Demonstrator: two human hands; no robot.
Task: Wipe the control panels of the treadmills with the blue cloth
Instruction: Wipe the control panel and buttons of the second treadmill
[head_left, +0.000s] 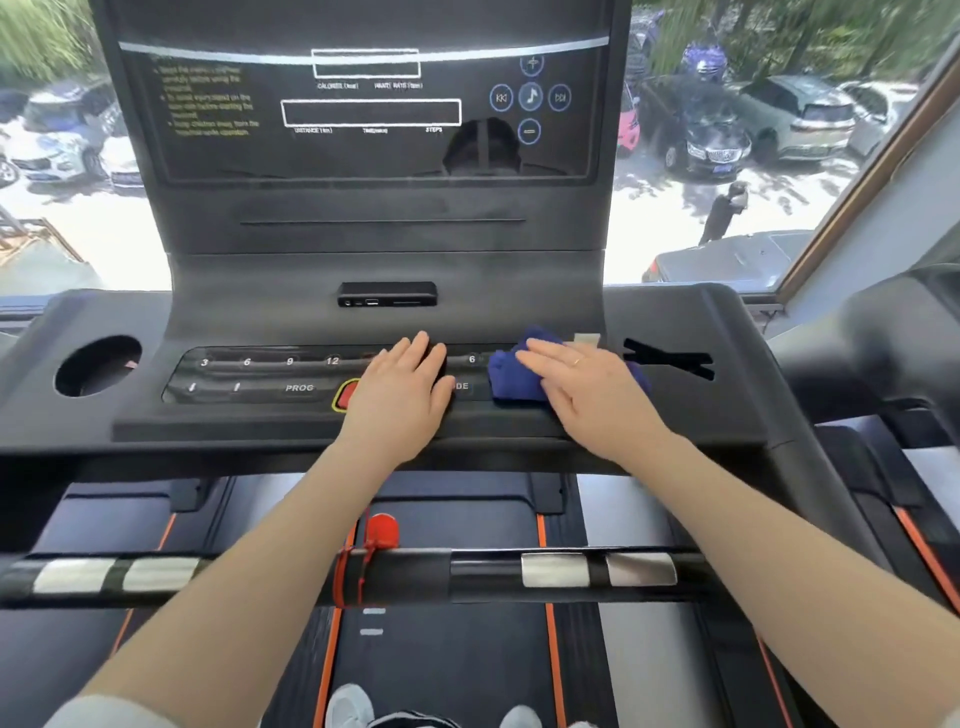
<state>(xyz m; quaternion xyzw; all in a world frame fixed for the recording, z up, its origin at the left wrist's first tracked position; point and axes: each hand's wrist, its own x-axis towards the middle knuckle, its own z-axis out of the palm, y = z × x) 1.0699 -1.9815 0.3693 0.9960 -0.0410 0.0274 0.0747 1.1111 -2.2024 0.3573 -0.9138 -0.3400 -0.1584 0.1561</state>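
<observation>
- The blue cloth (511, 376), soft and bunched into folds, lies on the right end of the treadmill's control panel (249, 375), just beside the button marked 6.
- The right hand (584, 382) presses flat on the cloth with straight fingers, covering its right half; a ring shows on one finger.
- The left hand (402, 384) rests flat on the panel's middle, fingers straight and together, partly covering the red stop button (347, 394).
- The panel is a dark, glossy strip of rounded keys; its left stretch, from 3 to PROG, lies uncovered.
- Matte black console deck (737, 374) continues past the cloth to the right.
- One round cup hole (97, 365) sits at the far left.
- Above stands one upright display (358, 98), smooth and reflective.
- Below, one handlebar (467, 574) carries four metal sensor plates.
</observation>
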